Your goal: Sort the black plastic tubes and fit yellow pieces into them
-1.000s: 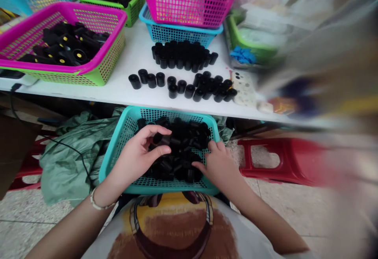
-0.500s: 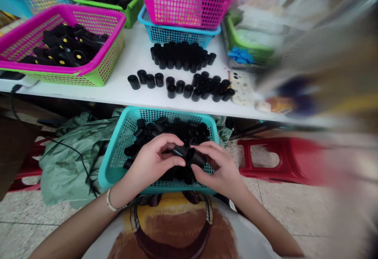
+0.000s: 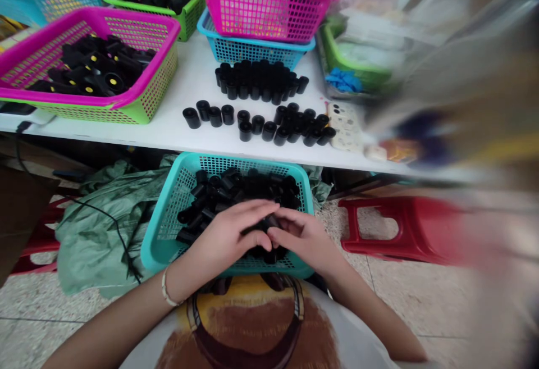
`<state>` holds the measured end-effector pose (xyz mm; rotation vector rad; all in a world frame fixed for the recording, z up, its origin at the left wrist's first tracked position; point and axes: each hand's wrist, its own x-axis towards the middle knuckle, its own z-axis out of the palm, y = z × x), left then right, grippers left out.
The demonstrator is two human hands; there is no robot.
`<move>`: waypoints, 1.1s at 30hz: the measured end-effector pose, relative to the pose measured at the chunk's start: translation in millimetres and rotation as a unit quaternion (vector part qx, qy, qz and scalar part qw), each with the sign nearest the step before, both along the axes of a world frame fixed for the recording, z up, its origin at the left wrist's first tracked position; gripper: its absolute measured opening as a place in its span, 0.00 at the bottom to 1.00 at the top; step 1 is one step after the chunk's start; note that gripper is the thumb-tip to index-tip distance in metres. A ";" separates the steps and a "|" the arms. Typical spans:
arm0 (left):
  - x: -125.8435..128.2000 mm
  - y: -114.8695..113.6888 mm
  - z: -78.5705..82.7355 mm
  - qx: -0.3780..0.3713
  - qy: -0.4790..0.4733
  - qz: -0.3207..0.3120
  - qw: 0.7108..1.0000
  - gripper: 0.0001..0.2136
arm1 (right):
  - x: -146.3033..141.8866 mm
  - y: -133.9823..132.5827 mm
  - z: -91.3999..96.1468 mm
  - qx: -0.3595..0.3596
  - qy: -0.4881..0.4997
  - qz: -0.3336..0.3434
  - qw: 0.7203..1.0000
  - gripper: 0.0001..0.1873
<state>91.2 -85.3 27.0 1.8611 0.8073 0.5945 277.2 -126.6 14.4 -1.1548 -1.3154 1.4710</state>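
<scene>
Leftmost, a crumpled green woven sack [image 3: 105, 228] lies beside a teal plastic mesh basket [image 3: 165, 234] heaped with matte black cylindrical tubes [image 3: 236, 190]. Above the heap, the left hand [image 3: 223, 240] and right hand [image 3: 305, 240] curve inward, fingers nearly meeting; any grip is hidden. A red plastic stool [image 3: 379, 228] stands farther right.

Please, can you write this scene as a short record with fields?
Left hand: above the teal plastic basket, fingertips meeting the right hand.
Right hand: above the same basket; any held piece is hidden.
Things: black cylinders heaped in the basket.
Rest: more black cylinders on a white table; a magenta basket; a green woven sack; a red plastic stool.
</scene>
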 end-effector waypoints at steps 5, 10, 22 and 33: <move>-8.6 6.0 9.9 0.152 0.121 -0.034 0.980 0.32 | 18.5 14.0 -11.2 0.076 -0.057 -0.107 0.990 0.19; -29.0 17.0 23.7 0.103 0.101 0.160 0.976 0.18 | 89.1 59.6 -17.9 0.215 -0.384 -0.392 0.808 0.23; 70.6 55.3 -22.6 0.222 0.261 -0.175 0.923 0.26 | 91.1 151.6 -22.2 0.239 -0.343 -0.291 0.861 0.31; 122.2 54.6 -79.1 0.214 0.254 -0.170 0.928 0.36 | 76.6 72.2 -11.3 0.257 -0.327 -0.300 0.859 0.16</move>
